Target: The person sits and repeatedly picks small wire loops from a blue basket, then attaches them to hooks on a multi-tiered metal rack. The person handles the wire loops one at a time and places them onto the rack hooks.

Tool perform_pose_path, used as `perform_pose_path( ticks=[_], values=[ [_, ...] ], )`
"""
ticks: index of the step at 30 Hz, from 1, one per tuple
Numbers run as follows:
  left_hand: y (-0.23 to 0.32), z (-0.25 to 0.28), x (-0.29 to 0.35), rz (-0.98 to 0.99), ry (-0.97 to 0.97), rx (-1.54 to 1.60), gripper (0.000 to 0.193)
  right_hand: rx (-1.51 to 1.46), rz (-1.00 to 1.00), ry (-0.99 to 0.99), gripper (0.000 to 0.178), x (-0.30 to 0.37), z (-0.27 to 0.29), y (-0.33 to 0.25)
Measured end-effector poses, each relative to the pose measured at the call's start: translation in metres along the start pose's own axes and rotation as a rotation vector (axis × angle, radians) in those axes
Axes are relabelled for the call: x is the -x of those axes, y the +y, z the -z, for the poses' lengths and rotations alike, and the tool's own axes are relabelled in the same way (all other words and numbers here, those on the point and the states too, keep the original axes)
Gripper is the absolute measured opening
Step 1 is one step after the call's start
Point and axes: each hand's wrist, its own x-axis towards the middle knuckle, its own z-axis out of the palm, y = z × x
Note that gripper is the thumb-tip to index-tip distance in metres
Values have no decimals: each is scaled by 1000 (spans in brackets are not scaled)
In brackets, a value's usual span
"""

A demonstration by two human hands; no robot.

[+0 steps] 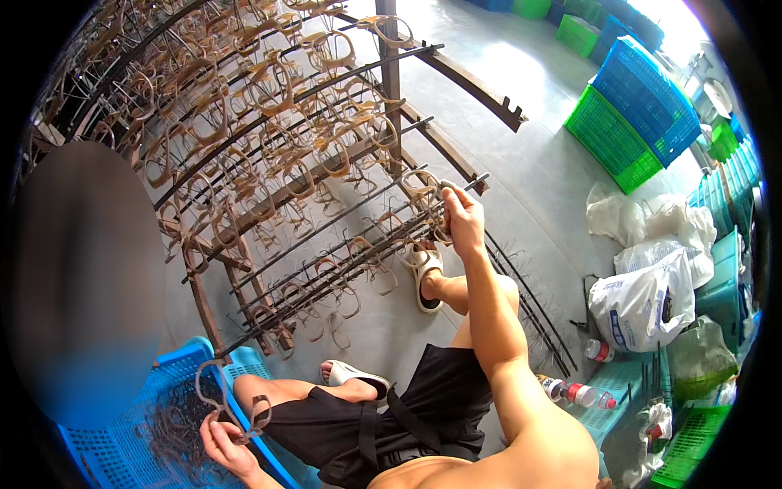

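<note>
"What do the two hands have?"

"The left hand [228, 447] has its grip closed on a tan eyeglass frame [261, 399], over the right edge of the blue basket [110, 456]. The right hand [463, 220] curls at a pale eyeglass frame [419, 192] by the rod ends, on the rack's right edge; how tightly that grip closes, and whether on frame or rod, I can't tell."

"Any writing?"

"Blue print on the white plastic bag [643, 306], at the right, and red-and-white labels on the plastic bottles [580, 394] by the teal crate [607, 411]."

"And the room?"

"A smooth grey floor [521, 175], glaring toward the top. The brown metal rack [391, 81] stands on it, rows of similar frames hanging from its rods. Past its right edge, a blue crate [648, 102] sits on a green crate [607, 138]. Dark thin pieces [175, 424] lie tangled inside the basket."
</note>
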Motion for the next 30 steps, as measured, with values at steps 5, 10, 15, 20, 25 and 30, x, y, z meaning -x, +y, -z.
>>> perform_pose_path(
  ticks=[5,10,15,20,25,30],
  values=[
    [2,-17,10,23,-178,65,26,221,110,84,18,5,-1,7],
    [15,-45,12,10,-435,166,26,550,332,174,25,0,0,9],
    [55,-92,7,95,-931,121,15,943,787,-128,50,79,-39,-44],
    [57,-124,2,-1,-979,211,20,344,276,-1378,21,167,-59,-62],
    [27,-126,3,251,-862,427,39,17,-177,-789,13,143,-37,-51],
    [45,-166,40,-33,-919,161,30,-233,-320,-527,15,196,-77,-33]
  ],
)
